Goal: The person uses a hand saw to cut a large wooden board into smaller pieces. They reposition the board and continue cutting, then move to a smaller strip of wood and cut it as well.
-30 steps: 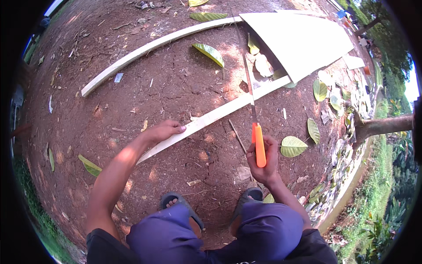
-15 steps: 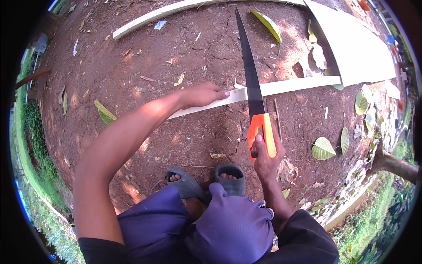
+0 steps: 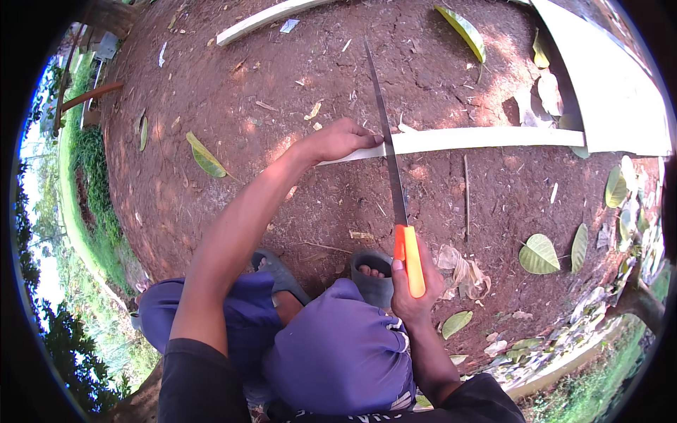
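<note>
A hand saw [image 3: 388, 141] with a dark blade and an orange handle lies across a long pale wooden strip [image 3: 486, 139], its tip pointing away from me. My right hand [image 3: 416, 285] is closed around the saw's handle, close to my knee. Just left of the blade, my left hand [image 3: 343, 141] grips the strip, its thumb near the saw. The strip's left end shows below that hand; its right end meets a wide white board [image 3: 613, 84]. Whether the blade has cut into the wood I cannot tell.
Another pale strip [image 3: 275, 19] lies farther off on the brown soil. Green and yellow leaves [image 3: 539, 254] are scattered about, with a dry curled leaf [image 3: 462, 273] beside my right hand. My sandalled foot [image 3: 371, 275] stands just below the saw. A thin twig [image 3: 466, 194] lies to its right.
The saw has been drawn back toward me and its blade turned more edge-on. My left hand now sits closer to the blade. The whole view has shifted, with ground things appearing farther right.
</note>
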Demonstrator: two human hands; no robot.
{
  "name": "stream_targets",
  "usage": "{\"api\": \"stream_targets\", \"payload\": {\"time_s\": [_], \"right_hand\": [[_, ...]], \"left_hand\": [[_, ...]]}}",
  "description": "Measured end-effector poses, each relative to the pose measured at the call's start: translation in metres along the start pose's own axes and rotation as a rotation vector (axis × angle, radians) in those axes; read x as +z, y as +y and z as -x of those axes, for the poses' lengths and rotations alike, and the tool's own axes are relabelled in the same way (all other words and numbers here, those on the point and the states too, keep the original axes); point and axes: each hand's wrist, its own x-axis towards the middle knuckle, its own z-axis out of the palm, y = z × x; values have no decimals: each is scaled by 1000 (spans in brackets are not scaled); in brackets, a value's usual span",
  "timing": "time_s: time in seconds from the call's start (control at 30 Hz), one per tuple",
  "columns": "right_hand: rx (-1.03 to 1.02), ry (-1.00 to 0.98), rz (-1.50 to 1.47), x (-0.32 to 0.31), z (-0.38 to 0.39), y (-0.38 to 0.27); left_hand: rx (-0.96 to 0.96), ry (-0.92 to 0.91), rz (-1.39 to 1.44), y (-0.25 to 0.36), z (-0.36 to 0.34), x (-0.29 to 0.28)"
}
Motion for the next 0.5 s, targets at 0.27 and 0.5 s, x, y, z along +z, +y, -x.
{"api": "stream_targets", "payload": {"time_s": [0.27, 0.5], "right_hand": [[-118, -5, 43, -5, 2, -4], [20, -46, 54, -12, 1, -10]], "left_hand": [[-60, 11, -61, 2, -2, -2], [-9, -7, 17, -14, -10, 1]]}}
